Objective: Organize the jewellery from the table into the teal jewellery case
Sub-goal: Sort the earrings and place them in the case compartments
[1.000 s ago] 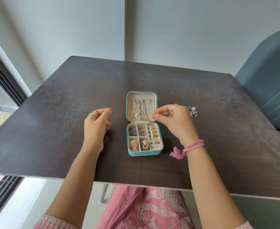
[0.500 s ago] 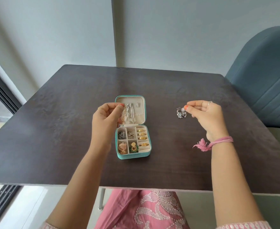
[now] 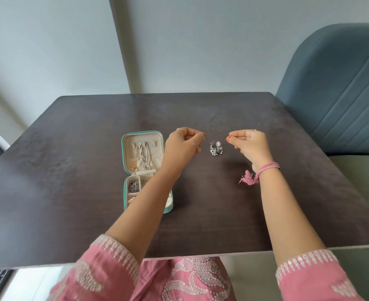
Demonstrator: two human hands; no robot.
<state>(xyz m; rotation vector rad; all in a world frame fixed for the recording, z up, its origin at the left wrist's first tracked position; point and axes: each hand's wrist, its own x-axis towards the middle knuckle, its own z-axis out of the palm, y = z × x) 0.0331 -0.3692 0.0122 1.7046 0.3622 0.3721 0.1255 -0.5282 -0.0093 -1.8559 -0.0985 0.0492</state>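
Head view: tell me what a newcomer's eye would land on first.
The open teal jewellery case on the dark table, chains in its lid. Right of it, a small silver jewellery cluster lies between two hands, left and right, fingers curled. A blue chair stands far right.

A dark, matt desk (image 3: pixel 222 203) with a faintly mottled, stone-like surface carries a teal jewellery case (image 3: pixel 126 170) lined in pale, soft-looking fabric. Just right of the case lie shiny silver-metal earrings (image 3: pixel 216 148). Right of the desk stands a chair (image 3: pixel 342 94) in ribbed blue cloth.
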